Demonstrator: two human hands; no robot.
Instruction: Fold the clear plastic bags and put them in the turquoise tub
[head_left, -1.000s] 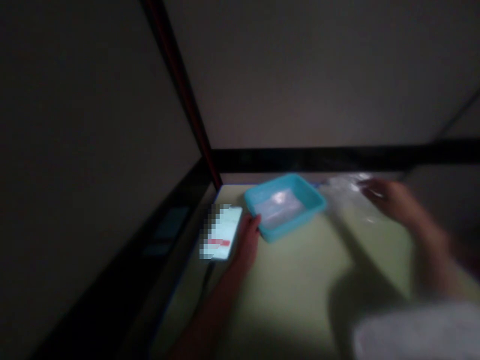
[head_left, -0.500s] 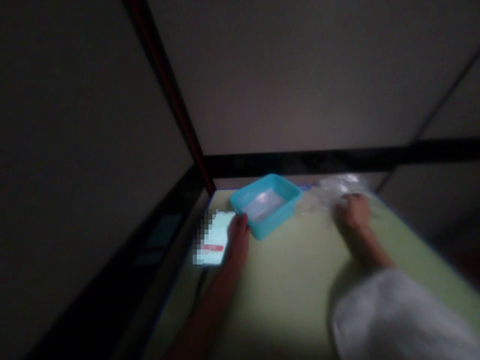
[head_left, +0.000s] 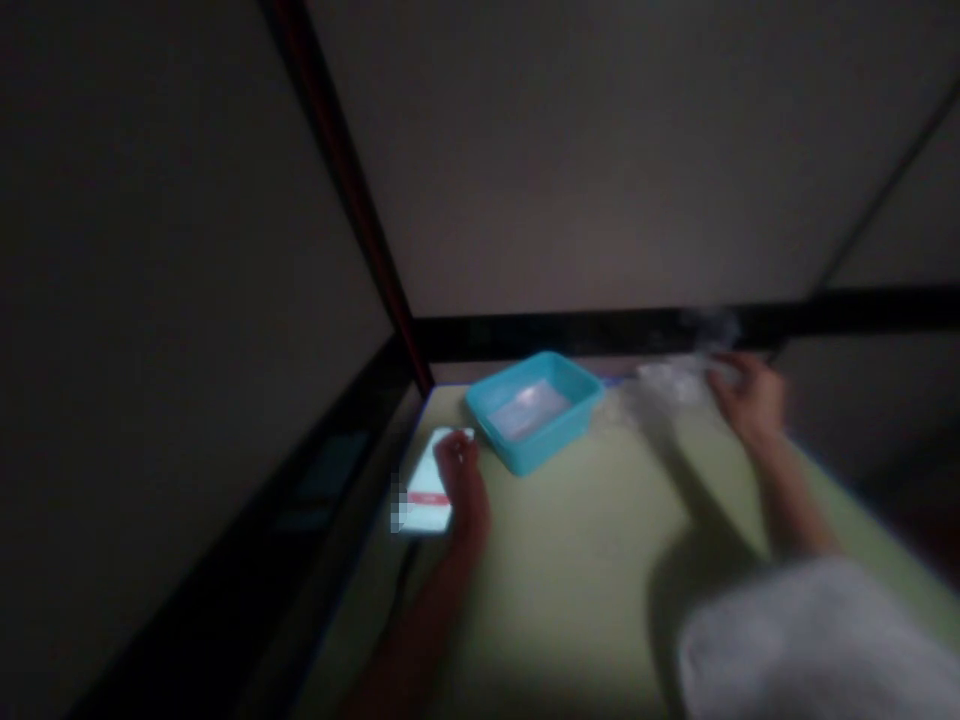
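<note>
My left hand hovers over the upper right part of a device with a lit screen, probably a phone. Its fingers are curled together; whether anything is between them is too blurred to make out. Just right of this hand sits a turquoise plastic basket, with something pale and shiny lying flat inside. At the right, the thumb and fingers of my right hand pinch a crumpled clear plastic bag. Part of the bag rises above the table's back edge.
Everything stands on a pale green table with blue edging. Behind it is a grey wall with a dark band; a second wall stands at the left. A dark cable runs from the lit device toward the front.
My left hand has moved left from the basket's near side to over the lit screen, its fingers curling. My right hand has shifted right and up, lifting part of the plastic bag.
</note>
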